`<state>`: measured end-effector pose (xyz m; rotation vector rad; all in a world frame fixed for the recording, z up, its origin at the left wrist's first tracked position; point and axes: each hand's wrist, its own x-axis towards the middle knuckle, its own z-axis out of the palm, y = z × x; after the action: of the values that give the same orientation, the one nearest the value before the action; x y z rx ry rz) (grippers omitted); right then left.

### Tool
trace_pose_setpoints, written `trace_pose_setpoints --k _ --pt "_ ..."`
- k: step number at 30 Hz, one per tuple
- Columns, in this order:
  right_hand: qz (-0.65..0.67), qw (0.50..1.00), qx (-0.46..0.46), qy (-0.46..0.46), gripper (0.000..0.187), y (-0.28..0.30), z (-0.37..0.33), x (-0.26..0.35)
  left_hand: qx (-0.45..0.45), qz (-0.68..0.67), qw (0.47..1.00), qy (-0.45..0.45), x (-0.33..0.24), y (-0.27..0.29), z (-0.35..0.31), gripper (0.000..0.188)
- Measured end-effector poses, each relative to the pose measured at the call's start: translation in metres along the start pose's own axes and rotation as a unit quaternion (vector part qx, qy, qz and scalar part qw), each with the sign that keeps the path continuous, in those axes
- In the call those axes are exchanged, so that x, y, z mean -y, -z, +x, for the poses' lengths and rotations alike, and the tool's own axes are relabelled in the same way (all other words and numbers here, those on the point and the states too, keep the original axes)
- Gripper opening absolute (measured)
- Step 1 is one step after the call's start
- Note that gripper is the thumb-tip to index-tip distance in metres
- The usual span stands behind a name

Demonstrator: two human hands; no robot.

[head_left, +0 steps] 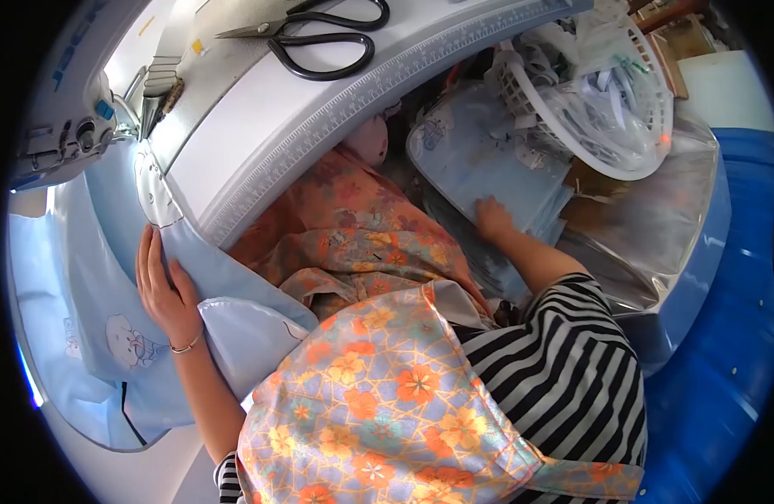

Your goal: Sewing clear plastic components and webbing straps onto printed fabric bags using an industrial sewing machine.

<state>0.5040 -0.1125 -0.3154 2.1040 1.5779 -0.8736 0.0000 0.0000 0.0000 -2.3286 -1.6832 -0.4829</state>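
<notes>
My left hand (164, 294) lies flat, fingers stretched, on a light blue printed cloth (118, 277) that hangs over the left side of the sewing table. One corner of this cloth, with a white cartoon figure, reaches under the needle area of a sewing machine (63, 143). Down at my right side, my right hand (494, 220) is at the near edge of the top piece in a stack of light blue printed pieces (479, 160). Its fingers look curled on that edge, though they are partly hidden.
Black-handled scissors (324, 42) lie on the white table, whose edge carries a curved-looking ruler strip (320, 118). A white basket (601, 155) of clear plastic scraps stands beyond the stack. Beside it is a shiny plastic-covered bundle (656, 227), with a blue surface (744, 277) at far right.
</notes>
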Motion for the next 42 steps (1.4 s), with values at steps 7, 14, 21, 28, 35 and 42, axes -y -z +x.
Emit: trace_pose_setpoints --k 7,14,21,28,35,42 --pt "0.030 0.997 -0.046 0.047 0.023 -0.011 -0.006 -0.027 -0.023 -0.008 1.000 -0.015 -0.001 -0.009 0.001 0.036" --pt "0.471 0.873 -0.088 0.094 0.025 0.194 -0.082 0.010 -0.062 -0.156 0.984 0.057 -0.001 0.023 0.016 0.034" --pt "0.743 0.527 0.052 0.410 0.046 0.351 -0.269 0.162 -0.104 -0.142 0.975 -0.136 -0.059 0.086 0.029 0.034" --pt "0.405 0.623 -0.342 0.576 0.030 0.424 -0.292 0.309 -0.352 -0.129 0.915 -0.148 -0.073 0.178 -0.012 0.019" --pt "0.099 0.577 0.127 0.801 0.022 0.225 -0.269 0.439 -0.115 -0.006 0.991 0.067 -0.021 0.149 -0.007 0.056" --pt "0.043 0.685 0.199 0.700 0.034 0.197 -0.249 0.402 0.111 -0.019 0.979 0.171 0.036 0.033 -0.004 0.055"
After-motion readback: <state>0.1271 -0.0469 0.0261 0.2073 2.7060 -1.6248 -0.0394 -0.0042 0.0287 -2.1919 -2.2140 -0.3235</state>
